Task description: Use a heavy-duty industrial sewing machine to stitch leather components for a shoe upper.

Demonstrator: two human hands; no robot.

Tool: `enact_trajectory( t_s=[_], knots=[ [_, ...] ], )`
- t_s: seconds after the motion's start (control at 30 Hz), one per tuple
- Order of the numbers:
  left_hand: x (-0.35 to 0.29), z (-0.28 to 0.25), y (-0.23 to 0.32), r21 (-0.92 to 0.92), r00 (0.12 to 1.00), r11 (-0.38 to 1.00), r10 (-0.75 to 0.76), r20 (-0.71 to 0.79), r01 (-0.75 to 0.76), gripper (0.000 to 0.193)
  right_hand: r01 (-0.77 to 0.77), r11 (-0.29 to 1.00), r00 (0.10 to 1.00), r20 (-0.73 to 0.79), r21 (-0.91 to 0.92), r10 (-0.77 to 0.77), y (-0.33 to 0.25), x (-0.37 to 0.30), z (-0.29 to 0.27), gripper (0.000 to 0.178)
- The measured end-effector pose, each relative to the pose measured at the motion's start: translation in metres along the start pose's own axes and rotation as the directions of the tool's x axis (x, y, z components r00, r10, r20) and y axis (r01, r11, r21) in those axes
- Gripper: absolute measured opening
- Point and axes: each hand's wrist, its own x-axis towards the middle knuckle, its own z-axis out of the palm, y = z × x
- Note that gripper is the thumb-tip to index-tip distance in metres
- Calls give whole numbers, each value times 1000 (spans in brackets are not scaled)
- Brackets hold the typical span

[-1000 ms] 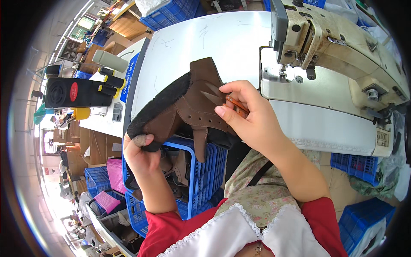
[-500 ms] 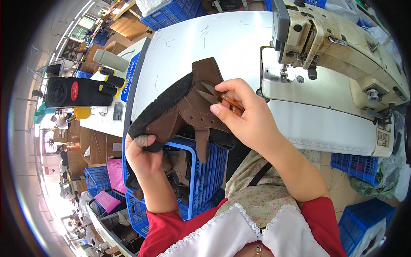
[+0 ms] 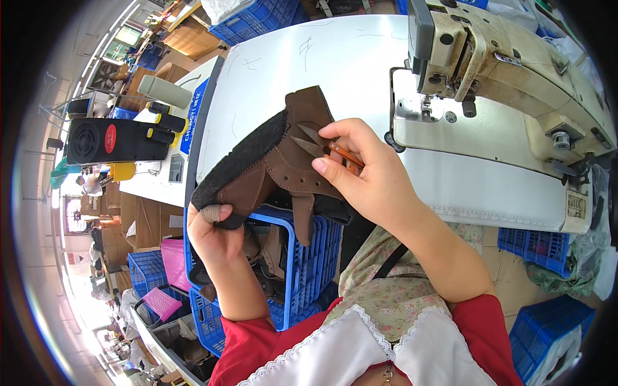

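A brown shoe upper with a black fuzzy lining edge, stitched seams and a row of eyelets is held up over the front edge of the white table. My left hand grips its lower left end, the thumb wrapped in a pale band. In my right hand is a pair of orange-handled thread snips, pinched between thumb and fingers. Their two pointed blades are spread and lie over the brown leather near the eyelets. Whether a thread lies between the blades is too small to tell.
To the right stands a sewing machine on the white table, where loose dark threads lie. Below my left forearm, a blue crate holds more brown pieces. A black device sits at the left; another blue crate is at the lower right.
The shoe upper and the snips have shifted very slightly left with my right hand. Both hands keep their hold.
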Motion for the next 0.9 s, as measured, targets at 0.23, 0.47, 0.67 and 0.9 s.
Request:
enact_trajectory(
  t_s=[0.23, 0.47, 0.67, 0.9],
  knots=[
    [-1, -1, 0, -18, 1000, 1000, -4, 5, 4, 53, -24, 1000, 1000, 16, 8, 24, 0, 0, 0, 32],
    [-3, 5, 1, -8, 1000, 1000, 16, -17, -17, 49, 105, 990, 992, -79, 98, -97, 5, 12, -8, 37],
    [-3, -10, 7, 44, 996, 996, -82, 24, 81, 41, 8, 988, 983, 179, 154, -36, -19, 32, -43, 33],
    [4, -10, -7, -256, 929, 893, -354, 106, 369, 57, -274, 888, 933, 327, 369, 151, -9, 27, -51, 24]
  ],
)
